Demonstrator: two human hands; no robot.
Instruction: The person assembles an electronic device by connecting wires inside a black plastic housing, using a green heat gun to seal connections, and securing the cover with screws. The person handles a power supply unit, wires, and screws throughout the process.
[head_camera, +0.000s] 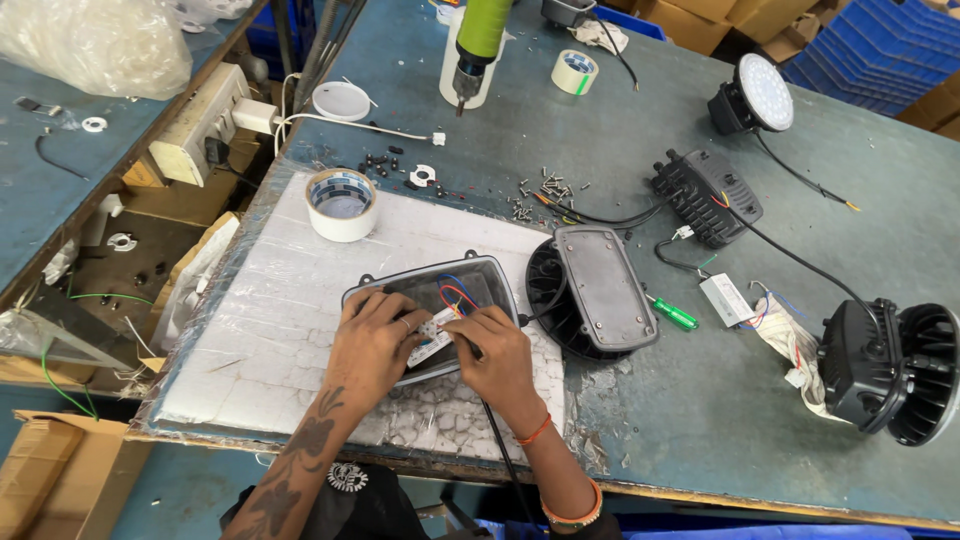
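My left hand (375, 335) lay spread over the left half of the open grey housing (435, 290), fingers pressing down on the white driver module (432, 338) inside it, not clenched, just pinning. My right hand (500, 355) was pinched around a thin dark tool (470, 347), its black cable (500, 440) trailing back toward six o'clock past my wrist. The housing sat on the white foam sheet (270, 330) at the near edge of the table (700, 400), dead centre under me.

I judged the housing stiff and fairly heavy, a cast shell that would not flex; the rim was the place to hold it. The module felt like the light, delicate part, and the red and blue wires (455, 293) at its twelve o'clock looked easy to tug loose, so the flat top of the module was the safe spot to press.

At three o'clock from my hands lay the finned lamp body with its grey cover plate (600, 290), a green-handled screwdriver (675, 314) just beside it. A roll of tape (341, 204) stood at eleven o'clock, loose screws (545, 190) scattered at one o'clock.
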